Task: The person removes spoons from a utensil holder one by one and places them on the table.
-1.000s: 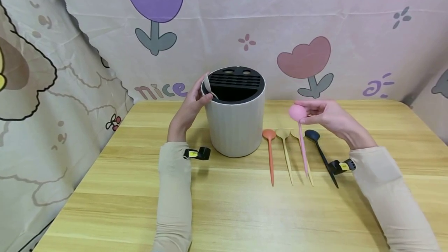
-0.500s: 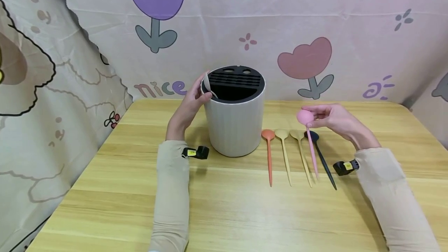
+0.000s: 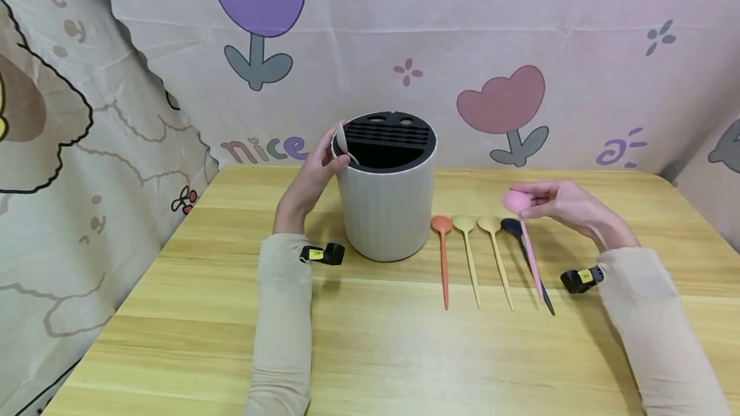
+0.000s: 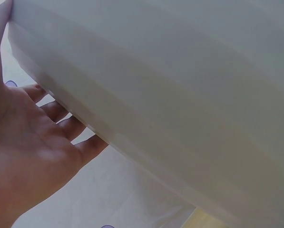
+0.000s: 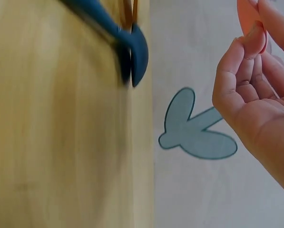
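My left hand [image 3: 310,180] grips the upper left side of a grey-white, ribbed utensil holder [image 3: 388,214] with a black slotted top. In the left wrist view its fingers [image 4: 68,124] touch the outer wall. A white curved piece [image 3: 342,138] shows at the left of the holder's opening; its kind is unclear. With thumb and fingers my right hand [image 3: 563,205] pinches a pink spoon [image 3: 517,201] by its bowl, handle hanging down. Below it lies a dark blue spoon [image 3: 511,226], partly behind the pink handle.
Left of the dark blue spoon lie two yellow spoons [image 3: 466,223] [image 3: 490,225] and an orange spoon [image 3: 442,225], side by side on the wooden table [image 3: 376,345]. The holder stands left of this row. A patterned cloth [image 3: 358,43] hangs behind the table.
My right hand has carried the pink spoon rightward and a little nearer, from over the right-hand yellow spoon to over the dark blue one. My left hand stays on the holder.
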### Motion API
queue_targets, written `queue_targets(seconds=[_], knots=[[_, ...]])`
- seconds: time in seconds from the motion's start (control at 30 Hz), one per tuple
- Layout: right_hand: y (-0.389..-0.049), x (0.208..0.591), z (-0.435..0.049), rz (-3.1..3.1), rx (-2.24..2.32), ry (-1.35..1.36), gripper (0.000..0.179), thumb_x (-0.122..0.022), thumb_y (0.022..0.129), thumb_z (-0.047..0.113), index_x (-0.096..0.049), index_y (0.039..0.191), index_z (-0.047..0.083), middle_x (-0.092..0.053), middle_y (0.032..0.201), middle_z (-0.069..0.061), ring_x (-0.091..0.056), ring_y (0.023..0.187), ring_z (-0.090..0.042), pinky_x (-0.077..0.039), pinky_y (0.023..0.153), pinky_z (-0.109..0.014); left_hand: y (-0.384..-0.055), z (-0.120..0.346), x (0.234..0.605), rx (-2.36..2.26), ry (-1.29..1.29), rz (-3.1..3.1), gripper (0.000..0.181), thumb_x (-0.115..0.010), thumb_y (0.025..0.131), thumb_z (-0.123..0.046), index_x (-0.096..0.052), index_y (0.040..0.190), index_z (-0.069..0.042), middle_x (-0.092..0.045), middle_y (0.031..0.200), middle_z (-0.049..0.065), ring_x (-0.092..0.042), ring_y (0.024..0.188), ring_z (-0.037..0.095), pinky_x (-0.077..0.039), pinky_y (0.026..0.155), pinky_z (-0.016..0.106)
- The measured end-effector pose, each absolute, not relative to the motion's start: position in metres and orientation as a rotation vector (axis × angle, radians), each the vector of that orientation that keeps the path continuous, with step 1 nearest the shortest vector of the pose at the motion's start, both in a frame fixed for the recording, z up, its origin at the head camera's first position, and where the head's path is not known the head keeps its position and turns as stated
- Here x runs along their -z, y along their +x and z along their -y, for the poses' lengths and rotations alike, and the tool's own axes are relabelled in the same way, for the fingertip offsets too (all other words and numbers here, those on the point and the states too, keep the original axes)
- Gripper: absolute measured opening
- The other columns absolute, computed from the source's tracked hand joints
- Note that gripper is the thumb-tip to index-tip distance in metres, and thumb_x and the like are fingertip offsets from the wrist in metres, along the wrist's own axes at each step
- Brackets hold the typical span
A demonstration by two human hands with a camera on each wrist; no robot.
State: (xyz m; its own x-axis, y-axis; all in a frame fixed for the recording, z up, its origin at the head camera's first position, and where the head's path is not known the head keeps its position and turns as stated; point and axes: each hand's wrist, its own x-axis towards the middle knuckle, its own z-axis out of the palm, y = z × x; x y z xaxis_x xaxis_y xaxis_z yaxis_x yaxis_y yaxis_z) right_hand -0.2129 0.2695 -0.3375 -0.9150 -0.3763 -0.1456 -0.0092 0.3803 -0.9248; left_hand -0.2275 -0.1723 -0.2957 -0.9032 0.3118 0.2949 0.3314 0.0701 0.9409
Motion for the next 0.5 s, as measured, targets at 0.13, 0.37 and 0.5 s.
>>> queue_targets(seconds=[0.13, 0.37, 0.5], knots=[[-0.212, 0.341, -0.277, -2.303, 1.553, -0.332, 0.066, -0.074, 0.082, 0.002, -0.042, 0.139, -0.012, -0.067, 0.105, -0.001, -0.061, 0.096, -0.012, -0.049, 0.084, -0.022, -0.226, 0.172, 0.296, 2.020, -0.685, 2.285, 0.130, -0.069, 0.058, -0.081, -0.019, 0.155, -0.010, -0.025, 0.153, 0.012, -0.029, 0.134, 0.024, -0.022, 0.113, 0.047], [-0.211, 0.346, -0.289, -2.294, 1.533, -0.332, 0.068, -0.073, 0.081, -0.002, -0.038, 0.138, -0.015, -0.065, 0.106, -0.002, -0.060, 0.095, -0.013, -0.050, 0.083, -0.023, -0.226, 0.172, 0.295, 2.001, -0.676, 2.308, 0.126, -0.068, 0.060, -0.082, -0.020, 0.155, -0.014, -0.026, 0.153, 0.010, -0.028, 0.135, 0.025, -0.021, 0.113, 0.049], [-0.213, 0.350, -0.297, -2.298, 1.511, -0.329, 0.070, -0.072, 0.080, -0.005, -0.036, 0.138, -0.017, -0.064, 0.106, -0.003, -0.060, 0.094, -0.013, -0.051, 0.082, -0.024, -0.226, 0.173, 0.295, 2.008, -0.678, 2.298, 0.127, -0.068, 0.059, -0.082, -0.020, 0.155, -0.013, -0.026, 0.153, 0.011, -0.029, 0.135, 0.025, -0.022, 0.113, 0.049]])
